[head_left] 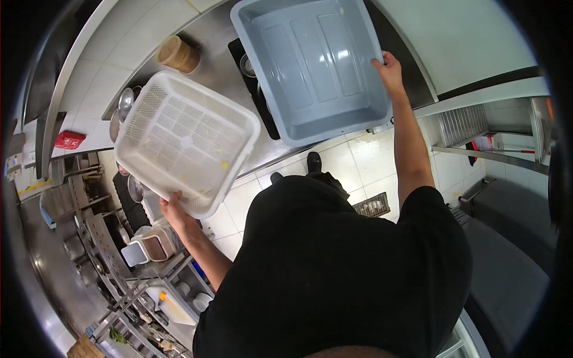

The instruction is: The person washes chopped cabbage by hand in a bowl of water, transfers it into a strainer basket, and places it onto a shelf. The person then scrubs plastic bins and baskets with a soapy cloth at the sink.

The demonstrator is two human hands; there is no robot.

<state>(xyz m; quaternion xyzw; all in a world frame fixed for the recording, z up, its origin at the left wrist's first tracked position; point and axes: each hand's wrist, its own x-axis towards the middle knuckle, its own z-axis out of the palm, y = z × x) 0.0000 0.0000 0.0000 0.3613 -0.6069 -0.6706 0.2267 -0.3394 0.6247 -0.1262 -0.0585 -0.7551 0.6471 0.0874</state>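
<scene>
My left hand (174,210) grips the near rim of a white perforated plastic basket (186,141), its thumb over the edge. A few yellow scraps cling to the basket's mesh floor and walls. At the right, my right hand (389,70) is closed on the right rim of a grey-blue plastic tub (319,65). Nothing lies inside the tub. Both containers are tilted with their open sides toward me, over the steel counter. The basket is left of the tub, and a gap separates them. Whether either one rests on the counter, I cannot tell.
A steel counter (218,71) runs behind, with a round bamboo steamer (178,55) at its back left. Metal ladles (126,102) are beside the basket. Shelves with containers (158,243) stand at the lower left. A floor drain (373,206) lies in the tiles; a wire rack (464,125) is at right.
</scene>
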